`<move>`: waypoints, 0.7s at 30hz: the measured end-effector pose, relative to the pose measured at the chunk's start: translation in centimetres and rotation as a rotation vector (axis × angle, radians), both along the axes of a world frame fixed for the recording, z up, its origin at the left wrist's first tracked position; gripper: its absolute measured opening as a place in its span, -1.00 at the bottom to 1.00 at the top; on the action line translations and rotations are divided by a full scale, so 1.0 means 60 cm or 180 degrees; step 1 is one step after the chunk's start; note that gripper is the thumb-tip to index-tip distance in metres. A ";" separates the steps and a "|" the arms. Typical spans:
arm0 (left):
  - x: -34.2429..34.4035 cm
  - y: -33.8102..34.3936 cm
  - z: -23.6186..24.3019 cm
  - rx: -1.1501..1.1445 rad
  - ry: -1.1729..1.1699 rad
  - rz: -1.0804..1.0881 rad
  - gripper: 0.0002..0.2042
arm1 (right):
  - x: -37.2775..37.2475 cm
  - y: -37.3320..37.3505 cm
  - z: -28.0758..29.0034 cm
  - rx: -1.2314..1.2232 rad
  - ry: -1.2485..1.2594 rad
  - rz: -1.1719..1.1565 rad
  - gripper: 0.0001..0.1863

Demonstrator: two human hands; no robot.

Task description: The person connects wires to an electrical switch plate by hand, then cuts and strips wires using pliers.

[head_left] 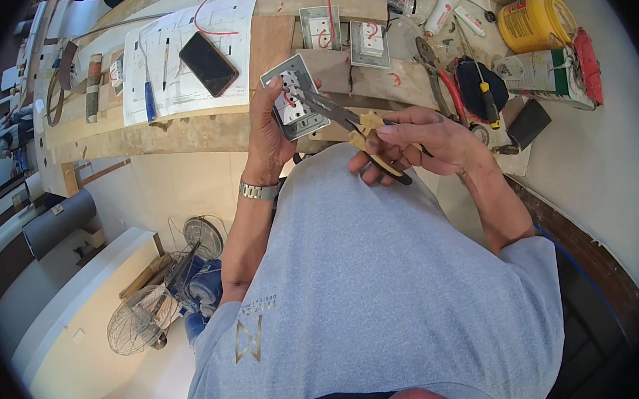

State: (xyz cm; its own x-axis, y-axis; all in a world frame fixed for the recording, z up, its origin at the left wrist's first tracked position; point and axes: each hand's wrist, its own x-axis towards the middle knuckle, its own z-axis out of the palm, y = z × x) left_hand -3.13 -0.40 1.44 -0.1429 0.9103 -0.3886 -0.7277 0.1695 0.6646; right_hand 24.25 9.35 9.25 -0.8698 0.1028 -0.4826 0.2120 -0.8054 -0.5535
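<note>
My left hand (269,129) grips a grey metal electrical box (314,123) by its left side, with the thumb on the upper edge. White switch or socket modules (293,112) sit in the box, and a short red wire shows among them. My right hand (430,141) is closed around long-nose pliers (384,167) with yellow and black handles. Their jaws point up and left and reach over the modules; whether they pinch a wire is too small to tell.
Two similar boxes, one grey box (316,22) and another (378,53), lie on the wooden bench (189,137). A phone (208,64) rests on a paper drawing (135,53). Red-handled pliers (451,94), a screwdriver (488,102) and a yellow tub (537,23) stand right. Fans (144,321) occupy the lower left.
</note>
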 end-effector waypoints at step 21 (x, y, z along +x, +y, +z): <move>0.009 0.015 0.018 0.0093 0.0555 0.0062 -0.43 | -0.031 -0.024 -0.022 -0.0337 0.0300 -0.0347 -0.58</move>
State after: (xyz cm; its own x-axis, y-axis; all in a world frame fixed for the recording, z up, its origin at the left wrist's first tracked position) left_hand -2.62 0.47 2.53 -0.2235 0.9172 -0.3298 -0.6041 0.1352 0.7854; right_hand 22.39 7.89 7.95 -0.8981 0.1518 -0.4127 0.0714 -0.8757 -0.4775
